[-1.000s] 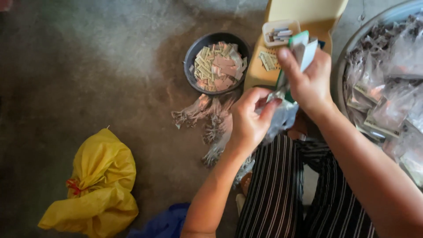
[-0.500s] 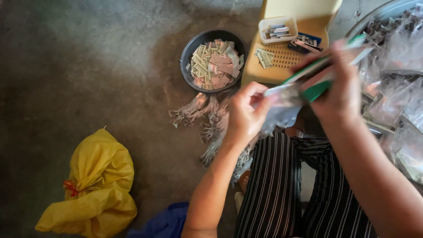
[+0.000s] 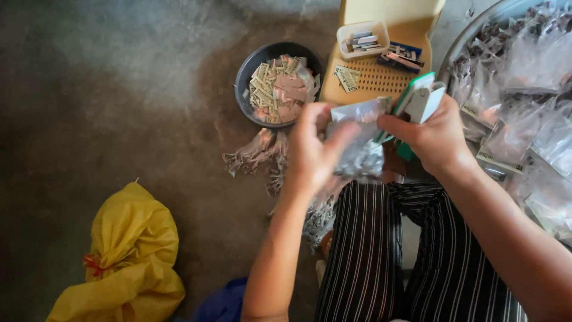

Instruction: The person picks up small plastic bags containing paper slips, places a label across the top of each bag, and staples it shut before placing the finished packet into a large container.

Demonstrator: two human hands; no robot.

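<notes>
Fingers [image 3: 333, 134] of both hands pinching clear packet [image 3: 360, 134] between them, right hand [image 3: 432, 137] gripping stapler [image 3: 420, 101]

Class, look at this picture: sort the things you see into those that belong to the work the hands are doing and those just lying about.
In use:
- left hand and right hand on a small clear packet
- green and white stapler in the right hand
- bowl of paper labels
- tray of filled packets

Lying about:
- yellow bag
- blue cloth

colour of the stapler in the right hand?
The stapler in the right hand is green and white, seen in the head view, the only one.
</notes>
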